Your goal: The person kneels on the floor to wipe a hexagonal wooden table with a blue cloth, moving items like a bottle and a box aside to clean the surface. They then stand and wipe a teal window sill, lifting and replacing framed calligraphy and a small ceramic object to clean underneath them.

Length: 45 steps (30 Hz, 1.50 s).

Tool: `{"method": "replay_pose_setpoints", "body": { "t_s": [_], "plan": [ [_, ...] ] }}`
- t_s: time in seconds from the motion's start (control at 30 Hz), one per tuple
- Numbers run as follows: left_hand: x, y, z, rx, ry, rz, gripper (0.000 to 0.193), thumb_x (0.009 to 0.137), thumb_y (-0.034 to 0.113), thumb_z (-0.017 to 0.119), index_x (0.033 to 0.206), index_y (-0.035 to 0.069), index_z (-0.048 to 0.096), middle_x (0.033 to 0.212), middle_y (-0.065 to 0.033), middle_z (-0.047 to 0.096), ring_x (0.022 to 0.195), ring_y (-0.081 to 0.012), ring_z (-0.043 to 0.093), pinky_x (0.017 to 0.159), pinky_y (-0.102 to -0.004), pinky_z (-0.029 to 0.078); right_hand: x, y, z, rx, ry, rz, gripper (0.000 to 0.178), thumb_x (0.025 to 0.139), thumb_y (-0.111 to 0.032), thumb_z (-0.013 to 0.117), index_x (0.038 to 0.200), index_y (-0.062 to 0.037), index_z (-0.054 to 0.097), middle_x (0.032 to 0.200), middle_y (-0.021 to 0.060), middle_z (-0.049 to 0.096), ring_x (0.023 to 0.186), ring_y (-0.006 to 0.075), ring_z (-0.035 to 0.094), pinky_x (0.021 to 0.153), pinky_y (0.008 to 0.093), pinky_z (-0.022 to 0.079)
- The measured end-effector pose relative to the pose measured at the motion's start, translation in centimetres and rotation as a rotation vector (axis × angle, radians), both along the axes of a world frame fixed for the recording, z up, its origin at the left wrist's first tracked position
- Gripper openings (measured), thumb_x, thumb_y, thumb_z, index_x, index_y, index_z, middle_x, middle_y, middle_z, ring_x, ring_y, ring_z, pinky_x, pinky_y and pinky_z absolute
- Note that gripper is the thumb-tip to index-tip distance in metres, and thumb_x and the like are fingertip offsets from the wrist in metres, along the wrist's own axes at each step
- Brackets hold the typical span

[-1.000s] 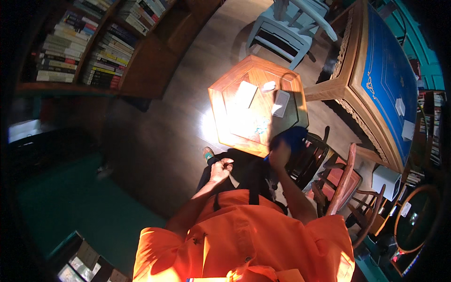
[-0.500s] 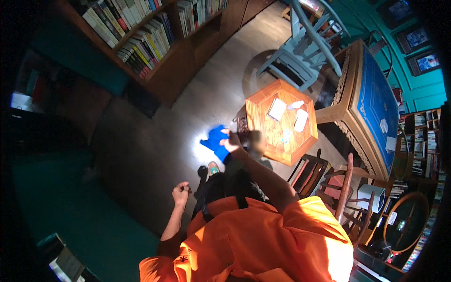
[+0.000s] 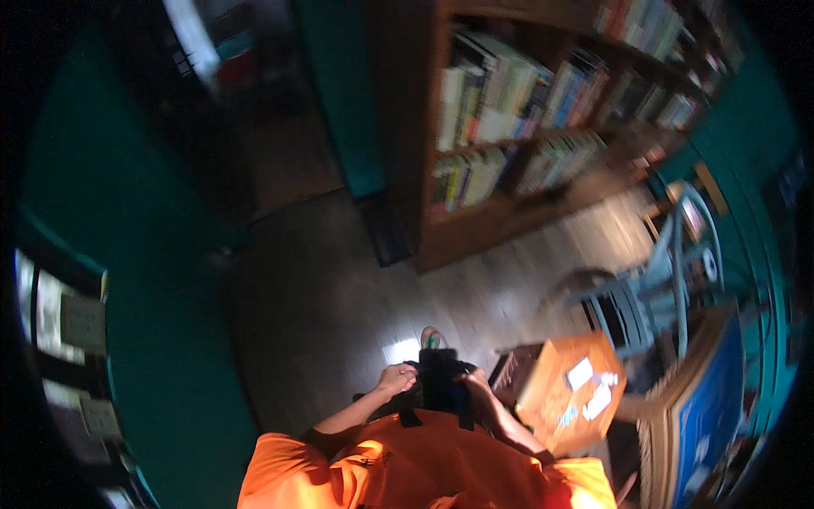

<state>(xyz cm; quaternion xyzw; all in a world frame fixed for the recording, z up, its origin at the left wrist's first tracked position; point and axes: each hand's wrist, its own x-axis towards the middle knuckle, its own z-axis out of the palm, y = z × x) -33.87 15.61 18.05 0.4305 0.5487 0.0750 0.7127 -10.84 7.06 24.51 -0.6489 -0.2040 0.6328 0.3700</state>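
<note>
My left hand (image 3: 397, 378) is in front of my waist with its fingers curled. Whatever it may hold is lost in shadow. Close to my body on the right, my right hand (image 3: 473, 381) is bent inward, its fingers mostly dark and blurred. A dark, blocky shape (image 3: 438, 363) fills the space between the two hands, and I cannot make out what it is. No blue cloth shows plainly now. One foot in a light shoe (image 3: 431, 336) stands on the floor just beyond the hands.
At right, a hexagonal wooden table (image 3: 555, 373) carries white papers and small things. Behind it stand a grey-blue chair (image 3: 632, 310) and a blue-topped table (image 3: 710, 424). A wooden bookshelf (image 3: 428, 204) rises ahead. A green wall (image 3: 161, 280) runs along the left.
The view has swung left, so the bookshelf is now ahead and the tables sit farther right. My right hand, which held a blue cloth out front, has come back to my waist near my left hand.
</note>
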Motion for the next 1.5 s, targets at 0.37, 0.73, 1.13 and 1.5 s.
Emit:
{"method": "replay_pose_setpoints", "body": {
  "t_s": [0.37, 0.73, 1.13, 1.5],
  "plan": [
    [-1.2, 13.9, -8.4, 0.482, -0.408, 0.245, 0.029, 0.089, 0.027, 0.068, 0.102, 0.002, 0.063, 0.095, -0.0087, 0.067, 0.08, -0.02, 0.065, 0.068, -0.035, 0.053, -1.7, 21.6, -2.7, 0.077, -0.1, 0.234, 0.057, 0.065, 0.009, 0.058, 0.121, 0.0002, 0.06, 0.111, 0.0145, 0.065, 0.097, 0.0257, 0.063, 0.088, 0.0342, 0.049],
    [-11.2, 14.8, -5.2, 0.564, -0.155, 1.146, 0.041, 0.091, 0.035, 0.063, 0.118, 0.005, 0.058, 0.079, -0.0038, 0.06, 0.068, -0.0177, 0.058, 0.06, -0.0312, 0.045, -17.0, 36.9, 6.7, 0.479, -0.017, 0.905, 0.061, 0.069, 0.01, 0.06, 0.127, -0.0078, 0.058, 0.118, 0.0102, 0.061, 0.104, 0.0245, 0.059, 0.092, 0.0322, 0.046],
    [-29.2, 27.1, 3.7, -0.057, -0.928, 1.414, 0.048, 0.095, 0.049, 0.049, 0.121, 0.01, 0.062, 0.12, -0.0096, 0.065, 0.103, -0.0275, 0.064, 0.094, -0.0433, 0.05, -40.6, 47.8, 6.5, 0.376, 0.177, 1.384, 0.062, 0.066, -0.008, 0.067, 0.126, -0.0008, 0.057, 0.118, 0.0119, 0.061, 0.109, 0.0257, 0.059, 0.096, 0.034, 0.047],
    [-42.7, 29.4, 8.7, 0.12, -1.073, 1.857, 0.047, 0.097, 0.044, 0.049, 0.125, 0.008, 0.059, 0.118, -0.0079, 0.067, 0.103, -0.0227, 0.065, 0.094, -0.0441, 0.052, -61.3, 56.9, 5.5, 0.756, 0.253, 1.618, 0.069, 0.077, -0.018, 0.074, 0.139, -0.0036, 0.047, 0.134, 0.0125, 0.052, 0.123, 0.0235, 0.049, 0.107, 0.0373, 0.035]
  ]
}}
